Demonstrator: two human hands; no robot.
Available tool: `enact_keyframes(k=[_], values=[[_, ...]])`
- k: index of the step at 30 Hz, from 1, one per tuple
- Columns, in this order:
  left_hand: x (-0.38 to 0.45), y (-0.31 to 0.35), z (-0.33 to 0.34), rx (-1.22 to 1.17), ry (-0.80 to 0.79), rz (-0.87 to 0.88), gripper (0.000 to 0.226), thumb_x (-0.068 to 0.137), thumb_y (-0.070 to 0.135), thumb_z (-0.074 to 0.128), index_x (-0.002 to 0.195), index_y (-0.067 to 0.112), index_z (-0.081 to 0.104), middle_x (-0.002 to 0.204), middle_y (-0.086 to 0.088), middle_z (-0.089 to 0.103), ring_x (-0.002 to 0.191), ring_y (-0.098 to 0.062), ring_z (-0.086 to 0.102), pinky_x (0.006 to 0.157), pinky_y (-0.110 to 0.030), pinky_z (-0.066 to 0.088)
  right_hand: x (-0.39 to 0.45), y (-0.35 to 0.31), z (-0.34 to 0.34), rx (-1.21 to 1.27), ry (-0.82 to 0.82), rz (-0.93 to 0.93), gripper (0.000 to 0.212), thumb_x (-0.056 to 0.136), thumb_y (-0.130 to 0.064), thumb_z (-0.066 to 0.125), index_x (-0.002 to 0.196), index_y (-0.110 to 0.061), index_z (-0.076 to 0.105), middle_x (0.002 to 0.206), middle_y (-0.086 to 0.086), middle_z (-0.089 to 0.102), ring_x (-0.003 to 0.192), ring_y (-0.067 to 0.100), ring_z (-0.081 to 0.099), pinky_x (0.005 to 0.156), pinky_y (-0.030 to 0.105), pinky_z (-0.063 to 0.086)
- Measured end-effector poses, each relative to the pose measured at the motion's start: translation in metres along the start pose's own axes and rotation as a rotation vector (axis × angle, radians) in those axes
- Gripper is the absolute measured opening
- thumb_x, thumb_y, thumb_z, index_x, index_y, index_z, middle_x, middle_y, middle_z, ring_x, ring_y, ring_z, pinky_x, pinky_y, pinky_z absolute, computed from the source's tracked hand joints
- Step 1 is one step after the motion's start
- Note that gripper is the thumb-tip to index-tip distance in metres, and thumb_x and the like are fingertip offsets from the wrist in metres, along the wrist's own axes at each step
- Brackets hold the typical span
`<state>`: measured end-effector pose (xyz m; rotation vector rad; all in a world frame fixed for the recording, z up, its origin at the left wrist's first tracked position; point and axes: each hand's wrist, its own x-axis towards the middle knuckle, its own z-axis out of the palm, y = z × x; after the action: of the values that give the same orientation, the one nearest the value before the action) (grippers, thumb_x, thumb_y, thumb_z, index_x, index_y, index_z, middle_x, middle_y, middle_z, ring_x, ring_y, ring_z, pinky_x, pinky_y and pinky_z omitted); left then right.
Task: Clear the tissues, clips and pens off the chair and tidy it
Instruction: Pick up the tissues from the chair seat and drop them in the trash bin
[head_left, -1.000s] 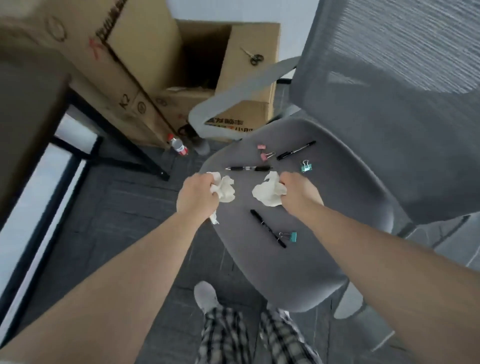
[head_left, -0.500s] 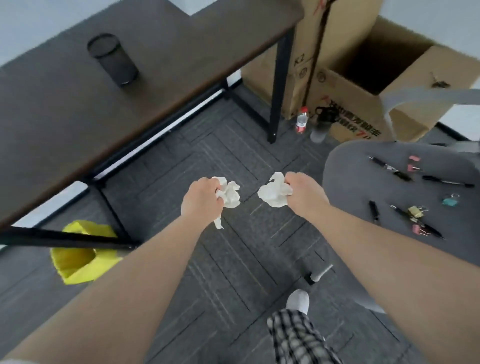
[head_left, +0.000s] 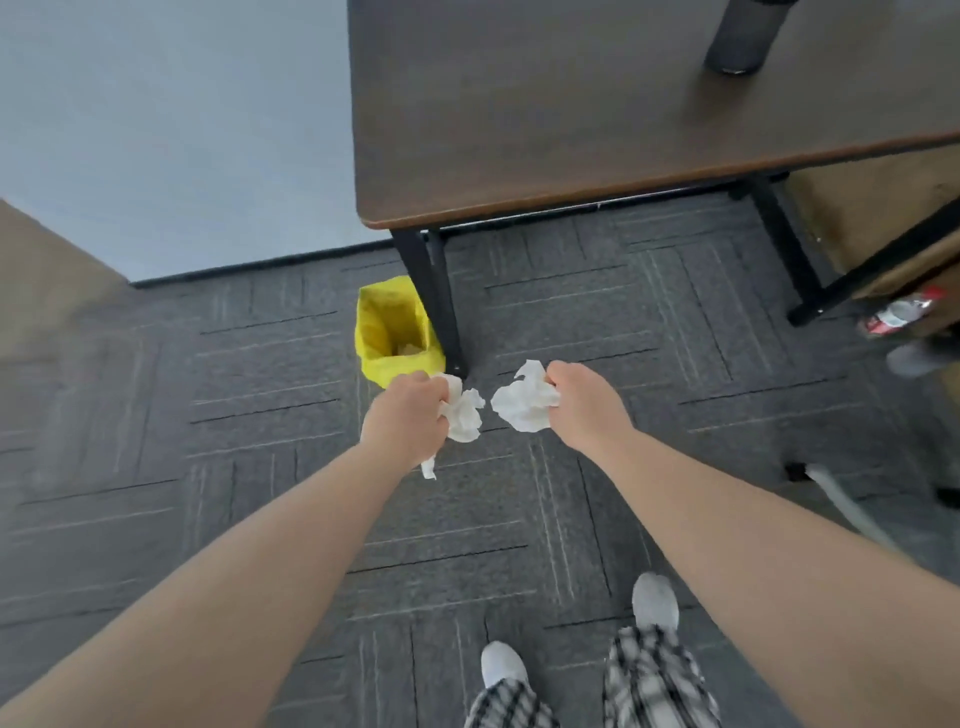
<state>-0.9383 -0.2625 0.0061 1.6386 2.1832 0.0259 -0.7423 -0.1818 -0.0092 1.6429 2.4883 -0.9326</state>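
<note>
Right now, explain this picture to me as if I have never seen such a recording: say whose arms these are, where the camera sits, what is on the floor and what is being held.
There is no machine here. A person wears one wide-angle camera on the head, looking forward and down, so both bare arms reach into the view from the bottom. The checked trousers and pale shoes at the lower edge are that person's own.

The left hand grips a crumpled white tissue, and the right hand grips a second crumpled tissue. Both are held in the air above dark grey carpet tiles.

Just beyond the left hand stands a small bin lined with a yellow bag, next to a black leg of a dark wooden desk. A dark cylindrical container stands on the desk. At the right edge a plastic bottle lies on the floor. The chair itself is not recognisably in view.
</note>
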Motion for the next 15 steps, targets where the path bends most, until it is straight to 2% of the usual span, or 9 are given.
enact_keyframes(k=[4, 7, 9, 13, 15], values=[[-0.007, -0.084, -0.008, -0.071, 0.052, -0.168, 0.019, 0.086, 0.011, 0.048, 0.102, 0.01, 0.058, 0.103, -0.007, 0.057, 0.103, -0.027, 0.049, 0.072, -0.035, 0.042, 0.03, -0.073, 0.038, -0.018, -0.039, -0.069, 0.017, 0.084, 0.001, 0.044, 0.081, -0.014, 0.038, 0.084, 0.004, 0.046, 0.076, 0.026, 0.044, 0.059, 0.032, 0.03], [0.001, -0.13, -0.008, -0.124, 0.054, -0.277, 0.018, 0.085, 0.011, 0.05, 0.1, 0.008, 0.058, 0.099, -0.009, 0.057, 0.1, -0.028, 0.05, 0.07, -0.035, 0.041, 0.06, -0.106, 0.063, -0.013, -0.073, -0.077, 0.016, 0.086, -0.002, 0.045, 0.08, -0.014, 0.037, 0.083, 0.005, 0.046, 0.074, 0.026, 0.043, 0.053, 0.03, 0.027], [0.013, -0.156, -0.009, -0.158, 0.043, -0.331, 0.018, 0.084, 0.011, 0.051, 0.099, 0.007, 0.059, 0.1, -0.009, 0.057, 0.099, -0.029, 0.051, 0.069, -0.036, 0.043, 0.085, -0.124, 0.077, -0.014, -0.086, -0.084, 0.018, 0.089, -0.005, 0.047, 0.082, -0.016, 0.036, 0.083, 0.004, 0.045, 0.074, 0.025, 0.043, 0.058, 0.032, 0.029], [0.056, -0.202, -0.015, -0.204, 0.019, -0.427, 0.021, 0.083, 0.013, 0.05, 0.102, 0.011, 0.059, 0.105, -0.008, 0.057, 0.101, -0.03, 0.053, 0.075, -0.039, 0.046, 0.152, -0.155, 0.104, 0.002, -0.133, -0.024, 0.018, 0.091, -0.008, 0.047, 0.083, -0.02, 0.037, 0.087, 0.006, 0.047, 0.078, 0.025, 0.044, 0.058, 0.031, 0.03], [0.086, -0.225, -0.017, -0.227, -0.002, -0.461, 0.023, 0.084, 0.014, 0.049, 0.105, 0.012, 0.058, 0.107, -0.009, 0.056, 0.103, -0.03, 0.054, 0.075, -0.038, 0.045, 0.19, -0.172, 0.116, 0.013, -0.181, 0.027, 0.014, 0.093, -0.01, 0.045, 0.082, -0.019, 0.046, 0.093, 0.012, 0.053, 0.083, 0.029, 0.051, 0.064, 0.033, 0.034]])
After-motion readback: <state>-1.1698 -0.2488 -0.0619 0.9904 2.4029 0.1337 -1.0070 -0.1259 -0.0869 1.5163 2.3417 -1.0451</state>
